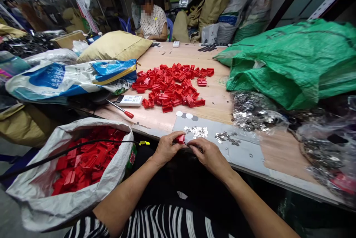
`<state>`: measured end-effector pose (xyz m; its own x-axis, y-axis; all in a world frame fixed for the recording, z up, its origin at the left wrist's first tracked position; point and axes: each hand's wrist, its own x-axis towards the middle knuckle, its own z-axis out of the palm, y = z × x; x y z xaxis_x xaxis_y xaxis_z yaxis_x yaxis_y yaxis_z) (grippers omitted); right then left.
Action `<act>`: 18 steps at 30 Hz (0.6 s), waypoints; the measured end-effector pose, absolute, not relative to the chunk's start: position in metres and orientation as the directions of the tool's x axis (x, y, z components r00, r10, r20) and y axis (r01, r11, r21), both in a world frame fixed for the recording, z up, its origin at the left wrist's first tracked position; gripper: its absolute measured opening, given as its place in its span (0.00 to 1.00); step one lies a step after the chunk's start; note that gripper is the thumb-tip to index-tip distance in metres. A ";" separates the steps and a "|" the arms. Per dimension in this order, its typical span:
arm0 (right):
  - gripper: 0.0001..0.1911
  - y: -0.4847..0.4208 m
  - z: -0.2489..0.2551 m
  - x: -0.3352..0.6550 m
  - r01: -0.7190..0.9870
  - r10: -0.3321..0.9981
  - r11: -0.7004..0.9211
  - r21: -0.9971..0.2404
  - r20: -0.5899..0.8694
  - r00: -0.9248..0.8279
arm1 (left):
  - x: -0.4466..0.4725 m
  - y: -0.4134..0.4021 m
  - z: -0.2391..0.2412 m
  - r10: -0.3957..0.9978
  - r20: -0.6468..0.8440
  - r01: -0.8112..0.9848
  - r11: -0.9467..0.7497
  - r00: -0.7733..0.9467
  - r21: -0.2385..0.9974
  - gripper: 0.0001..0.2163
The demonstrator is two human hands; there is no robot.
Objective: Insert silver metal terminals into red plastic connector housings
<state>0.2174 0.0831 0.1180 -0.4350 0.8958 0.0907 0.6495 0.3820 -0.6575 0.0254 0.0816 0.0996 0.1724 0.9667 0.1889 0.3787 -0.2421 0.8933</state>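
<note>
Just in front of the table's near edge, my left hand [167, 149] is closed round a small red plastic part [180, 139]. My right hand [205, 152] meets it from the other side, its thumb and fingers pinched together at the part's end. Something small and dark shows at those fingertips, too small to name. Beyond my hands, a cluster of small shiny metal pieces [197, 132] lies on a grey sheet [244, 152], with a second group of metal pieces [228, 138] to its right. Farther back spreads a loose pile of red plastic parts [174, 86].
At left stands an open white sack [36, 197] full of red parts. A red-handled tool [122, 110] lies beside a white device [129, 100]. Green sack [294, 60] and plastic bags of metal pieces [256, 112] crowd the right. A person [153, 21] sits across the table.
</note>
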 end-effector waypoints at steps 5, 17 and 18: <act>0.09 0.085 0.118 0.218 0.653 0.895 0.374 -0.658 0.073 -0.439 | 0.026 0.083 0.097 0.962 0.209 0.366 -0.260 0.173 0.894 0.18; 0.10 0.076 0.128 0.196 0.812 0.927 0.323 -0.485 -0.010 -0.375 | 0.032 0.078 0.091 0.959 0.249 0.366 -0.283 0.136 0.887 0.15; 0.10 0.076 0.128 0.197 0.808 0.923 0.326 -0.491 -0.019 -0.385 | 0.032 0.076 0.092 0.960 0.249 0.365 -0.280 0.130 0.888 0.15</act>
